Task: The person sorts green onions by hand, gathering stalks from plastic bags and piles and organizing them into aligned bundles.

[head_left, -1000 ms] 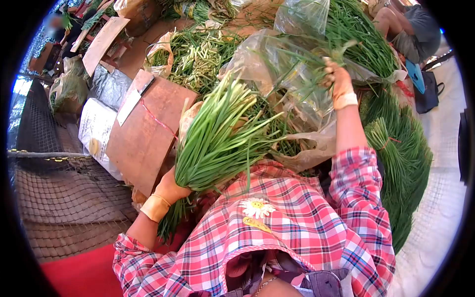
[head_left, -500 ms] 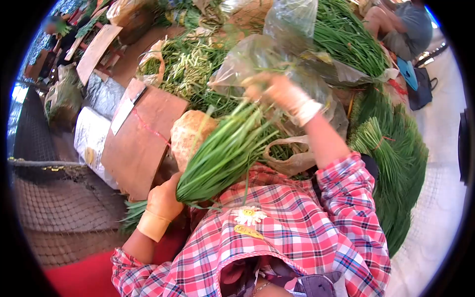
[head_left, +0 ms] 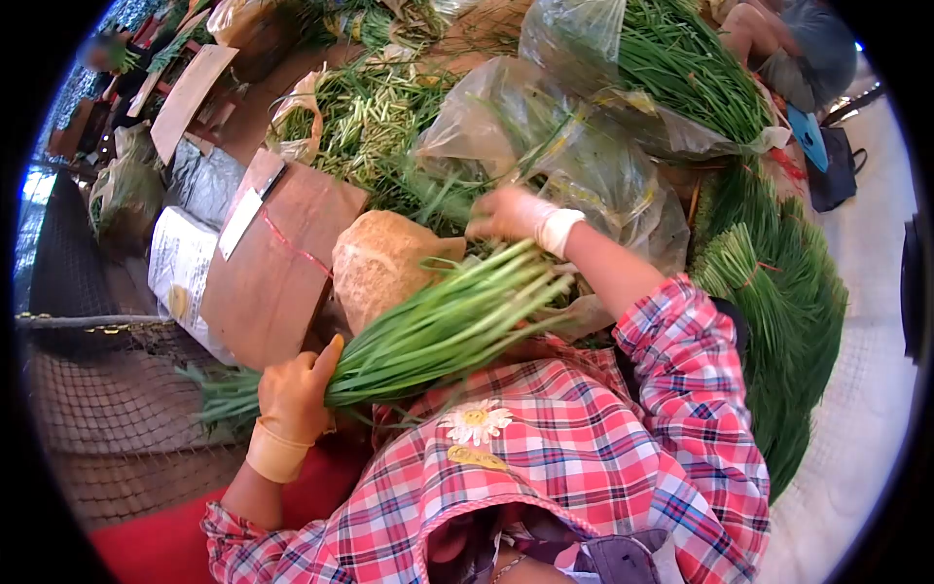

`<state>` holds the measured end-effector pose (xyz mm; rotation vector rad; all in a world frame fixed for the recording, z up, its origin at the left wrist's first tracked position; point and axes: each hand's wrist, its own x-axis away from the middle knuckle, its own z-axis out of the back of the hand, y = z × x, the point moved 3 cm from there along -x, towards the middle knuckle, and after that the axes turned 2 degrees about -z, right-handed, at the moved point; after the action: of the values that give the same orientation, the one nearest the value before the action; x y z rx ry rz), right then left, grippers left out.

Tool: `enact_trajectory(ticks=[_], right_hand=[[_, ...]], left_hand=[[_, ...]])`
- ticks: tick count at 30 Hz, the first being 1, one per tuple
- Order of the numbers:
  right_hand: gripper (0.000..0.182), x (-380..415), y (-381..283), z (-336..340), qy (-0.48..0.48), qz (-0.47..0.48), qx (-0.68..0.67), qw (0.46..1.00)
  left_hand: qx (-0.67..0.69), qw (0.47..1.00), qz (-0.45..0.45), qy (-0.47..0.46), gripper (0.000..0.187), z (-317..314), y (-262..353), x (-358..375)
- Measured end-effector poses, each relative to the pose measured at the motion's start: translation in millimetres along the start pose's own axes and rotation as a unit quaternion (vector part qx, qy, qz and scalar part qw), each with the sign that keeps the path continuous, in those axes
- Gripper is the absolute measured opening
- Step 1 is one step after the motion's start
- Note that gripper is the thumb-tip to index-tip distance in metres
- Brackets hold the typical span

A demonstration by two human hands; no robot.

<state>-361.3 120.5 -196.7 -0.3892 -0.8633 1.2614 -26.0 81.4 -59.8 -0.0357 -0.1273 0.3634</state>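
My left hand, in a pale rubber glove, is wrapped round a bunch of garlic chives, with its thumb up along the near side. The bunch lies slanted across my front, pale stem ends to the upper right and leaf tips past my wrist to the left. My right hand, also gloved, is above the stem ends and apart from them. Motion smears its fingers, and blurred green leaves show beside them. A rough tan block stands just behind the bunch.
A knife lies on a brown board at left. Trimmed stalks are heaped ahead, beside a clear plastic bag. Tied chive bundles lie at right, more chives at upper right. A person sits beyond.
My right hand has come down and left towards the stem ends. My left hand has shifted left and lower with the bunch, which now lies flatter.
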Motion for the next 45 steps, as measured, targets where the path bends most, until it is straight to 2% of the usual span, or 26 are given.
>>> enact_trajectory(ticks=[1, 3, 5, 7, 9, 11, 13, 15, 17, 18, 19, 21, 24, 25, 27, 29, 31, 32, 33, 35, 36, 39, 40, 41, 44, 45], right_hand=[[0.052, 1.4, -8.7, -9.5, -0.107, -0.012, 0.101, 0.989], [0.057, 2.6, 17.8, -1.3, -0.098, -0.07, 0.251, 0.96], [0.06, 4.1, 48.6, 25.0, -0.021, -0.082, 0.164, 0.983], [0.059, 26.2, 20.9, 43.8, -0.07, -0.012, -0.138, 0.988], [0.058, 34.0, -1.5, 16.3, -0.145, 0.07, -0.198, 0.967], [0.053, 52.3, -44.5, -6.5, -0.235, 0.014, -0.111, 0.965], [0.04, 52.3, -44.5, -31.2, -0.185, 0.097, -0.187, 0.96], [0.027, 57.2, -40.7, -35.6, -0.005, 0.331, -0.092, 0.939], [0.02, 53.6, -30.0, -43.1, 0.106, 0.3, -0.06, 0.946], [0.021, 58.2, -34.9, -32.5, 0.02, 0.081, -0.369, 0.926], [0.021, 57.0, -30.4, -30.3, 0.035, 0.082, -0.382, 0.92], [0.02, 52.6, -13.6, -22.5, 0.06, -0.016, -0.28, 0.958], [0.021, 46.4, 60.0, 8.6, 0.308, 0.136, 0.097, 0.937], [0.021, 48.4, 93.7, 27.7, 0.318, -0.006, 0.125, 0.94], [0.035, 63.0, 99.6, 54.9, 0.185, -0.214, -0.05, 0.958], [0.063, 58.8, 112.8, 15.8, -0.028, -0.151, 0.1, 0.983], [0.082, 38.5, 110.6, -15.0, 0.066, -0.003, -0.119, 0.991], [0.079, 39.1, 86.8, -26.2, 0.022, -0.043, -0.268, 0.962], [0.077, 40.6, 62.5, -37.1, -0.024, -0.082, -0.412, 0.907], [0.065, 22.5, 64.1, -68.8, -0.131, -0.025, -0.289, 0.948], [0.038, 32.7, 51.6, -66.2, -0.142, -0.059, -0.284, 0.946], [0.025, 42.4, 73.1, -38.4, -0.053, -0.118, -0.396, 0.909], [0.016, 41.9, 84.1, -19.7, -0.02, -0.1, -0.281, 0.954], [0.015, 45.7, 90.8, -2.9, 0.102, 0.096, -0.023, 0.99], [0.021, 78.9, 140.9, 58.6, 0.283, -0.183, -0.322, 0.885], [0.02, 86.1, 165.0, 72.7, 0.32, -0.182, -0.257, 0.893]], left_hand=[[-0.003, 1.0, 0.003, -0.005, 0.065, 3.5, -0.6, -0.4], [-0.008, 0.998, -0.046, 0.036, 0.06, 13.9, -0.2, -2.7], [-0.012, 0.997, -0.058, 0.048, 0.056, 15.8, -2.7, -5.6], [-0.014, 0.995, -0.078, 0.055, 0.052, 17.6, -3.1, -9.6], [-0.029, 0.994, -0.094, 0.041, 0.047, 18.9, -2.0, -21.9], [-0.029, 0.993, -0.106, 0.048, 0.047, 18.9, -2.7, -29.4], [-0.029, 0.99, -0.121, 0.064, 0.047, 17.4, -3.1, -35.9], [-0.052, 0.991, -0.114, 0.055, 0.048, 8.3, -6.0, -33.7], [-0.021, 0.99, -0.121, 0.067, 0.05, 5.1, -4.8, -34.7], [-0.023, 0.992, -0.112, 0.058, 0.052, 1.9, -5.3, -35.6], [-0.025, 0.993, -0.101, 0.048, 0.055, -0.9, -6.4, -36.9], [-0.013, 0.994, -0.099, 0.045, 0.056, -4.2, -8.2, -38.9], [0.033, 0.997, -0.057, 0.026, 0.059, -13.2, -16.5, -29.6], [0.071, 0.997, -0.021, 0.019, 0.061, -16.3, -21.2, -28.4], [0.13, 0.992, -0.002, -0.003, 0.055, -21.8, -24.9, -28.9], [0.332, 0.927, 0.154, -0.075, 0.053, -43.0, -31.0, -18.6], [0.45, 0.878, 0.127, -0.099, 0.051, -63.8, -31.5, -19.6], [0.559, 0.813, 0.101, -0.13, 0.049, -77.1, -30.4, -21.7], [0.557, 0.814, 0.099, -0.128, 0.049, -96.7, -33.5, -26.3], [0.44, 0.882, -0.052, -0.16, 0.043, -129.3, -33.1, -32.4], [0.496, 0.848, -0.006, -0.188, 0.04, -121.4, -30.4, -32.3], [0.415, 0.863, -0.016, -0.286, 0.04, -114.3, -26.2, -30.0], [0.332, 0.912, -0.099, -0.22, 0.04, -113.1, -20.7, -33.5], [0.335, 0.911, -0.098, -0.219, 0.04, -120.9, -20.8, -32.3], [0.347, 0.911, -0.114, -0.19, 0.037, -130.9, -21.1, -27.4], [0.352, 0.91, -0.109, -0.191, 0.037, -140.5, -21.8, -26.7]])
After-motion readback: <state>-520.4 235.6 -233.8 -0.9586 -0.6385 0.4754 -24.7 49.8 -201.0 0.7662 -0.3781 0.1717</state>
